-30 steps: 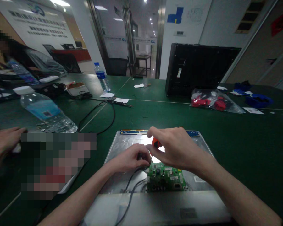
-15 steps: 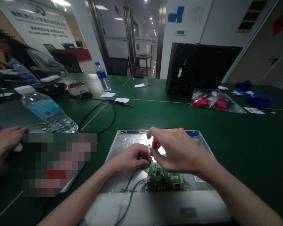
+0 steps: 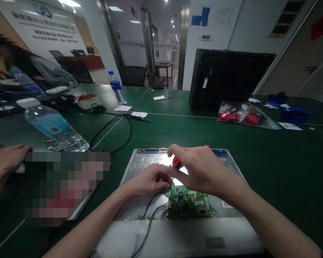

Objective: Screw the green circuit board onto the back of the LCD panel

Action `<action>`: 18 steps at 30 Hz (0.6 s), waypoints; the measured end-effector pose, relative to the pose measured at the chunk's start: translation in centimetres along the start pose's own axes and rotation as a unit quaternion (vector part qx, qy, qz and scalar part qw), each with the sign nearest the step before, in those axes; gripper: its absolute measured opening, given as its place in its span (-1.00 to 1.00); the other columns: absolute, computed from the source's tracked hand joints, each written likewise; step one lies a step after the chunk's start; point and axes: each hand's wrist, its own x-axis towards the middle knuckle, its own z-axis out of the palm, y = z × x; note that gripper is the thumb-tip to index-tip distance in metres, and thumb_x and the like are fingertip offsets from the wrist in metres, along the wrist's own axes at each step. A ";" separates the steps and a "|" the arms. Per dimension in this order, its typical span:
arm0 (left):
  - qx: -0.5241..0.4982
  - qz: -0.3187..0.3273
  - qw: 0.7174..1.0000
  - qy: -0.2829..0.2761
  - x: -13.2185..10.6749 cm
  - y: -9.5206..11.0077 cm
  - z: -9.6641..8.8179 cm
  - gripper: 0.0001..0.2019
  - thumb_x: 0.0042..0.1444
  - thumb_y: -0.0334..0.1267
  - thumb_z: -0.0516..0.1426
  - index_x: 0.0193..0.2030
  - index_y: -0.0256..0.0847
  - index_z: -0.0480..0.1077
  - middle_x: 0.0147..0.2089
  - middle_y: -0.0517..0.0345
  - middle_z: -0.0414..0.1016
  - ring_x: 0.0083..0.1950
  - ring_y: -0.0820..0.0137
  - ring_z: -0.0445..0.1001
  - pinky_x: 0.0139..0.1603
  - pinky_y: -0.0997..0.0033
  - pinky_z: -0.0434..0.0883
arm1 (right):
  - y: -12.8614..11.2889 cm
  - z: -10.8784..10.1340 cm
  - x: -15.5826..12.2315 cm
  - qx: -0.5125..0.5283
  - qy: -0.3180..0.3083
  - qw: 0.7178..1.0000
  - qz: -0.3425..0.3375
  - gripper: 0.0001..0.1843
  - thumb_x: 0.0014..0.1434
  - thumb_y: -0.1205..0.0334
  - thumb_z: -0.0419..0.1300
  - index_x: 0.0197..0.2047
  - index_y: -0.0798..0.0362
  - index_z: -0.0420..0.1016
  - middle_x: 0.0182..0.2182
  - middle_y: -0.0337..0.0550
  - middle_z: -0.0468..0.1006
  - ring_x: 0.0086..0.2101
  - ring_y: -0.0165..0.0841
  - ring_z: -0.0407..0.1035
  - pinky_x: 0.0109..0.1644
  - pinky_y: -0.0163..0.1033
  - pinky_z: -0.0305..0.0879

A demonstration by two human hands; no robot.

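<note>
My right hand [image 3: 197,166] is closed around the red-and-black handle of a screwdriver [image 3: 176,162]. The thin shaft points down towards the upper left corner of a green circuit board [image 3: 188,202]. Close beside the shaft, my left hand [image 3: 153,179] has its thumb and fingers pinched together; what they hold, if anything, is hidden. Under both hands lies a silver metal display panel [image 3: 129,179] with a blue strip [image 3: 150,151] along its far edge. Dark cables [image 3: 150,225] run from the board's left side over the panel.
A water bottle [image 3: 54,123] leans at the left, near another person's hand [image 3: 5,161] and a blurred-out object. Farther back are a second bottle [image 3: 117,87], a black cable [image 3: 131,130], a black monitor-like casing [image 3: 228,79] and a plastic bag of red items [image 3: 244,116].
The fingers of my right hand have shifted slightly around the screwdriver handle, and the handle appears turned. My left hand stays in the same place.
</note>
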 end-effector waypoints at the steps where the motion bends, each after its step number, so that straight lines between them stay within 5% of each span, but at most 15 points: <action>1: -0.006 0.002 1.000 -0.003 0.0 0.1 0.0 -0.96 0.01 -0.39 0.21 -0.35 -0.27 0.47 -0.39 0.19 0.52 -0.37 0.40 0.42 -0.34 0.49 0.32 | 0.0 0.0 0.0 -0.005 0.001 1.000 0.002 -0.77 0.23 0.14 0.10 -0.11 0.09 0.34 -0.35 -0.18 0.56 -0.43 -0.36 0.39 -0.44 -0.30 0.01; 11: 0.030 -0.010 0.999 0.014 -0.2 -0.4 0.1 -0.92 0.04 -0.31 0.22 -0.35 -0.28 0.47 -0.41 0.18 0.49 -0.34 0.37 0.41 -0.32 0.46 0.32 | 0.2 -0.4 -0.3 0.037 -0.006 0.999 -0.019 -0.76 0.12 0.29 0.11 -0.11 0.10 0.33 -0.31 -0.19 0.52 -0.41 -0.41 0.34 -0.40 -0.29 0.05; 18: 0.022 0.001 1.000 -0.010 -0.1 0.0 -0.2 -0.93 0.03 -0.32 0.21 -0.35 -0.26 0.48 -0.40 0.18 0.50 -0.36 0.38 0.41 -0.32 0.46 0.32 | 0.4 0.0 0.0 -0.004 0.007 1.000 -0.009 -0.79 0.22 0.12 0.09 -0.16 0.07 0.35 -0.37 -0.22 0.54 -0.44 -0.39 0.34 -0.43 -0.29 -0.04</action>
